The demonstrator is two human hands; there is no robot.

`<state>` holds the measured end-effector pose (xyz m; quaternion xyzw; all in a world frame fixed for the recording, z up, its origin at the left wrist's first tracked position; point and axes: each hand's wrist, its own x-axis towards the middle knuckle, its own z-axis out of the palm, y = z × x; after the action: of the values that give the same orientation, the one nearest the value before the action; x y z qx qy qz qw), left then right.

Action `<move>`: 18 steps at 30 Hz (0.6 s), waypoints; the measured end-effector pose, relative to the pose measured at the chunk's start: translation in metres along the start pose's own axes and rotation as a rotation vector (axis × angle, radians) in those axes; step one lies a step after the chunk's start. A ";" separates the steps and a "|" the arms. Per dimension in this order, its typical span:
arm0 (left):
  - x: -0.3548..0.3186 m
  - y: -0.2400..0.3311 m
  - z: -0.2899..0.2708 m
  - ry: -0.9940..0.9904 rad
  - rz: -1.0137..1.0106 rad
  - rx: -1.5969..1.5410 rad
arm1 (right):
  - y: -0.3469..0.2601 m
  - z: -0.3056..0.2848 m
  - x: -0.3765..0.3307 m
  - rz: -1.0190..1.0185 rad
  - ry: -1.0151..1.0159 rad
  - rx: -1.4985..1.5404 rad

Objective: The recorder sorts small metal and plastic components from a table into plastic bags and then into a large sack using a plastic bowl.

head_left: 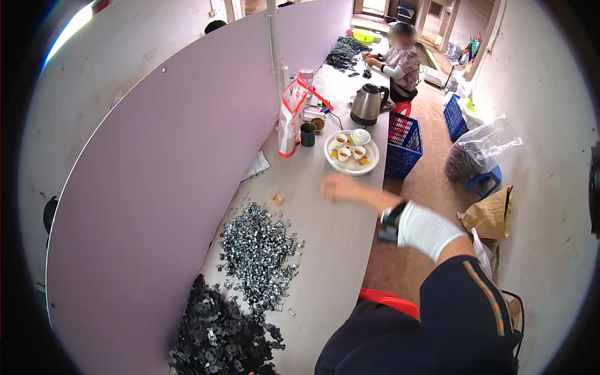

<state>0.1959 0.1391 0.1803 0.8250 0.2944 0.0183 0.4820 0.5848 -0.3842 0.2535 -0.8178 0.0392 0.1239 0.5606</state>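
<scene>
The long pale grey desk (337, 250) carries a heap of small silver metal clips (257, 250), a pile of black flat parts (219, 331), a round white tea tray (369, 164) and a steel kettle (366, 104).

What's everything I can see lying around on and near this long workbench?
Workbench: one, pale grey, long, running away along a lilac partition.
Silver metal clips: one loose heap, near end of bench.
Black parts: one heap, nearest bench end; a second dark heap at the far end.
Round tray: one, white, mid-bench, holding small cups.
Kettle: one, steel, beyond the tray.
Dark mug: one, left of the tray.
Red-and-white bag: one, upright by the partition.
Blue crates: two, on the floor to the right.
Clear plastic sack: one, on the floor.
Co-worker: one, seated at far end.
Right hand: blurred, above the bench near the tray, holding nothing visible.
Left hand: out of view.
</scene>
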 end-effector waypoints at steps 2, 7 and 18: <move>0.001 -0.004 -0.005 0.004 -0.011 -0.033 | 0.058 0.055 -0.037 0.117 -0.127 -0.011; -0.013 -0.019 -0.029 0.076 -0.079 -0.046 | 0.166 0.139 -0.121 0.517 -0.163 0.171; -0.033 -0.077 -0.114 0.348 -0.146 -0.166 | 0.178 0.201 -0.207 0.600 -0.320 -0.043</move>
<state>0.0968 0.2394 0.1875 0.7434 0.4297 0.1496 0.4902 0.3166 -0.2791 0.0750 -0.7517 0.1868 0.4108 0.4810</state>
